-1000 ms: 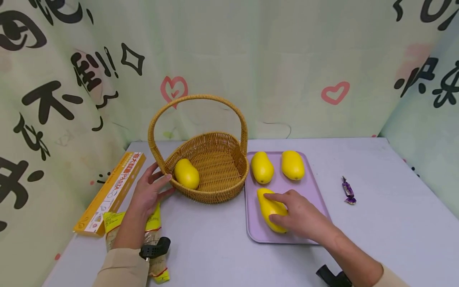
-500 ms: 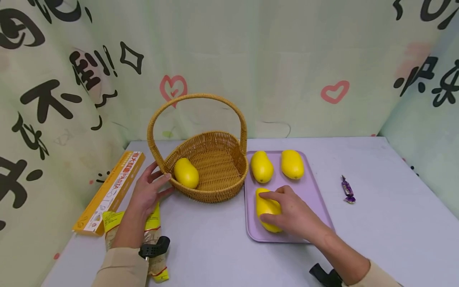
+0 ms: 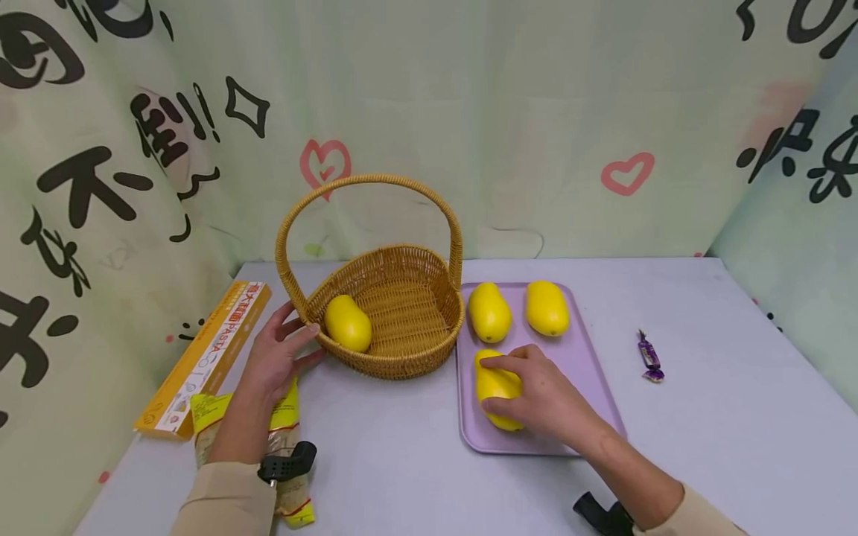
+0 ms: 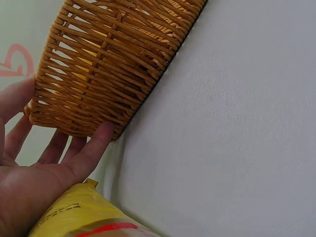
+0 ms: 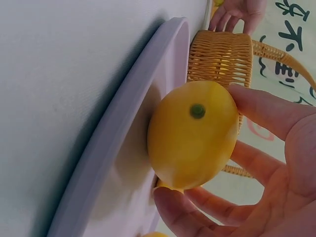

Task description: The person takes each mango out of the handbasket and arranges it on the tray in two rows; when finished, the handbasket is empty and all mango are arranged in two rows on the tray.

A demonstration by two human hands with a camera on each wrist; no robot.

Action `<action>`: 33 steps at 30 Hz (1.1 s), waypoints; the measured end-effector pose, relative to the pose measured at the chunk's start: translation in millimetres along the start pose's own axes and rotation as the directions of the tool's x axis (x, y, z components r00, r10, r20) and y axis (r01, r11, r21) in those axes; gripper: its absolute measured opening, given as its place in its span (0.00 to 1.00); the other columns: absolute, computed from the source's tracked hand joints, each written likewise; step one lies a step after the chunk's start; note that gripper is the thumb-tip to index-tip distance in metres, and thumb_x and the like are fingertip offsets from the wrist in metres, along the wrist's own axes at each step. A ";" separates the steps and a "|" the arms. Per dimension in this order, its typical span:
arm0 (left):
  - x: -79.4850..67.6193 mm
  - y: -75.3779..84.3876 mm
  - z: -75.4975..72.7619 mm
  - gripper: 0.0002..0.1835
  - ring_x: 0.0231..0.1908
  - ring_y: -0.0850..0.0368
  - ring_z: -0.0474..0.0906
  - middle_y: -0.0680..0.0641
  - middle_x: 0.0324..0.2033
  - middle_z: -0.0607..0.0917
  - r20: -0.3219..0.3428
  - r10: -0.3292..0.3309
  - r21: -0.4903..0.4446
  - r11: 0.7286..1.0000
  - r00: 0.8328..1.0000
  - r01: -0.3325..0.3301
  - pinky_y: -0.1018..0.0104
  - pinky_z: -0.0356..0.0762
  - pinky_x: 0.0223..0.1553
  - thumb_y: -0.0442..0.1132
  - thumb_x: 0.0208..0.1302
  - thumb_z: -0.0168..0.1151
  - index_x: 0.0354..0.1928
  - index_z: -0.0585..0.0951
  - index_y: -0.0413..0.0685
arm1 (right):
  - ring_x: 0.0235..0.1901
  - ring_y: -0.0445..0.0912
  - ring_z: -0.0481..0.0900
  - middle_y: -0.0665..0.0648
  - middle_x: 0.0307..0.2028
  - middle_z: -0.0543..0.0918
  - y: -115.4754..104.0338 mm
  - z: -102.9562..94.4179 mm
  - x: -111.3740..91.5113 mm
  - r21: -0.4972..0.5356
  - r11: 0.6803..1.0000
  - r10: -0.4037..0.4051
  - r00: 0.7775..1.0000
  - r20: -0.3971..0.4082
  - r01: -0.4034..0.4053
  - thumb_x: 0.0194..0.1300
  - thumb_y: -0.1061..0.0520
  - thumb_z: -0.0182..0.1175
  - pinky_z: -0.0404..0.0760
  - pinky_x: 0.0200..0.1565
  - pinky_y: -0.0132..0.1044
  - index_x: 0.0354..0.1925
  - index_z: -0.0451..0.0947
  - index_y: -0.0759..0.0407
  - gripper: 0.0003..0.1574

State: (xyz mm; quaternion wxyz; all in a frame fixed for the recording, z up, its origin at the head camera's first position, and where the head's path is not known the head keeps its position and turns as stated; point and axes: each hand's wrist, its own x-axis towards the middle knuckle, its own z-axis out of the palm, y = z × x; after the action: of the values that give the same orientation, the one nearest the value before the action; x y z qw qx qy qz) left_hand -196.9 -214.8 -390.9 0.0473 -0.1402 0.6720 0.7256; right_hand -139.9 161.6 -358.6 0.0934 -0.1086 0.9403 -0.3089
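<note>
An orange-and-white pasta box (image 3: 204, 361) is lying lengthwise on the bench (image 3: 382, 461), to the left of the left hand (image 3: 276, 356). A yellow bag (image 3: 288, 420) is lying just behind that hand, on the wrist side; the forearm is partly hiding it. The left hand is resting with fingers spread against the outer left wall of the wicker basket (image 3: 418, 313); from here I am seeing contact without a closed grasp. The basket is standing ahead and to the right of this hand, its tall handle (image 3: 375, 179) arching above it. One yellow fruit, the basket fruit (image 3: 348, 324), is lying inside, at the end nearest the left hand, with the wicker wall separating the two.

The purple tray (image 3: 576, 350) is lying just beside the basket, beneath and ahead of the right hand (image 3: 543, 394). The rear-left fruit (image 3: 490, 313) is resting on it, ahead and to the left of the right hand. The held fruit (image 3: 497, 383) is sitting between that hand's thumb and fingers, over the near part of the tray; whether its underside is touching the tray, I am not able to tell. The right hand is gripping it, spanning no wider than the fruit, and a green stem spot (image 5: 197, 111) is facing the wrist. The rear-right fruit (image 3: 547, 309) is resting straight ahead of this hand. A purple-wrapped candy (image 3: 650, 359) is lying on the bench, well apart to the right of the right hand.
</note>
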 end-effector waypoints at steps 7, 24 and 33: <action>-0.6 0.2 -1.0 0.42 0.71 0.44 0.63 0.41 0.77 0.58 -0.003 -0.004 -0.005 1.000 1.000 0.004 0.42 0.72 0.69 0.35 0.75 0.60 0.83 0.52 0.67 | 0.54 0.55 0.74 0.62 0.58 0.75 -2.8 -0.3 -1.8 -0.009 1.000 -0.020 1.000 -0.012 0.020 0.59 0.49 0.75 0.77 0.53 0.49 0.66 0.80 0.47 0.37; 1.2 -2.6 -1.2 0.42 0.69 0.45 0.65 0.41 0.76 0.59 -0.003 -0.001 -0.014 1.000 1.000 0.001 0.43 0.74 0.68 0.36 0.75 0.60 0.83 0.53 0.67 | 0.55 0.56 0.78 0.63 0.62 0.77 -27.1 -22.3 4.9 -0.057 0.996 -0.072 0.996 -0.043 0.070 0.66 0.47 0.70 0.83 0.54 0.55 0.69 0.77 0.46 0.34; 1.4 -2.0 -1.4 0.42 0.70 0.44 0.64 0.41 0.77 0.59 -0.006 0.001 -0.007 1.000 1.000 -0.001 0.43 0.73 0.69 0.36 0.75 0.61 0.83 0.53 0.68 | 0.55 0.60 0.79 0.65 0.66 0.75 -35.0 -37.5 22.9 0.008 0.982 -0.188 0.982 0.015 0.188 0.69 0.49 0.67 0.84 0.55 0.55 0.71 0.75 0.48 0.34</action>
State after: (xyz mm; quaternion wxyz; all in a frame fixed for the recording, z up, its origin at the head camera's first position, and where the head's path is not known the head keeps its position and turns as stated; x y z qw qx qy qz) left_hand -197.5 -216.2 -393.3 0.0447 -0.1422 0.6695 0.7277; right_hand -165.9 149.1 -310.4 0.0717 -0.1992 0.9241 -0.3183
